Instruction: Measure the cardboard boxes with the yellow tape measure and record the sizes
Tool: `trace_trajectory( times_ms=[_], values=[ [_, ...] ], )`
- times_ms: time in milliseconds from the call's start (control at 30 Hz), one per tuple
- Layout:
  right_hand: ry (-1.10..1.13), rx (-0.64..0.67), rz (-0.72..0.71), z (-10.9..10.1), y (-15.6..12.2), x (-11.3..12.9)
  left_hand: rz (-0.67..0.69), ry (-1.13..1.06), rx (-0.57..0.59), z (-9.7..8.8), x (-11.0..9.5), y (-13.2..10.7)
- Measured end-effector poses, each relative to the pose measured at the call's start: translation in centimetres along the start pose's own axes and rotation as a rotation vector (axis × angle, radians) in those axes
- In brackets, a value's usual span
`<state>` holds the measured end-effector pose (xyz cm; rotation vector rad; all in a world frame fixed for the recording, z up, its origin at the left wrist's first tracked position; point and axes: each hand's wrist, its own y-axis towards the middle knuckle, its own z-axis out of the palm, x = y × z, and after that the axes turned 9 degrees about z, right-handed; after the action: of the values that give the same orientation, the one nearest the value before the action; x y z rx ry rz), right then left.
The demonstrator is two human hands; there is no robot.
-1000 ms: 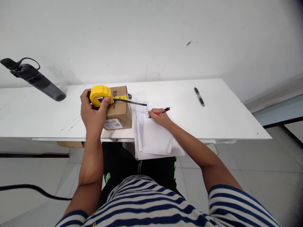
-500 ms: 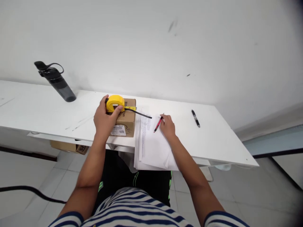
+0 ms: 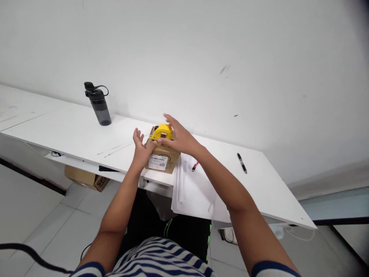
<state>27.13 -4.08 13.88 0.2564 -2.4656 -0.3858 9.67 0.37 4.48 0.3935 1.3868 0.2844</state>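
Observation:
A yellow tape measure (image 3: pixel 162 132) is at the top of a small brown cardboard box (image 3: pixel 170 164), with a short yellow end at its left side. My right hand (image 3: pixel 184 138) curves around the tape measure from the right, thumb in front and fingers behind. To its left, my left hand (image 3: pixel 141 154) has its fingers spread, and its thumb reaches to the tape measure's lower edge. A red pen (image 3: pixel 195 166) lies on a stack of white papers (image 3: pixel 196 192) beside the box, partly hidden by my right forearm.
On the white desk (image 3: pixel 72 130), a dark water bottle (image 3: pixel 99 105) stands to the left near the wall. A black pen (image 3: pixel 241 163) lies to the right. Under the desk at left is another cardboard box (image 3: pixel 83 177).
My right hand has let go of the red pen and moved left to the tape measure. The tape measure has turned, its end now pointing left. My left hand has opened off it.

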Motion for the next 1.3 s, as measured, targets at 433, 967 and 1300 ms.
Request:
trace_trajectory(
  times_ms=[433, 967, 1300],
  values=[
    [-0.214, 0.225, -0.135, 2.2, 4.6, 1.2, -0.039, -0.105, 0.089, -0.6, 1.3, -0.8],
    [-0.290, 0.160, 0.090, -4.6, -2.1, -3.3, 0.180, 0.354, 0.026, -1.2, 1.7, -1.3],
    [-0.211, 0.111, 0.251, -6.3, -4.9, -5.9, 0.208, 0.347, 0.029, -0.7, 1.9, -1.0]
  ],
)
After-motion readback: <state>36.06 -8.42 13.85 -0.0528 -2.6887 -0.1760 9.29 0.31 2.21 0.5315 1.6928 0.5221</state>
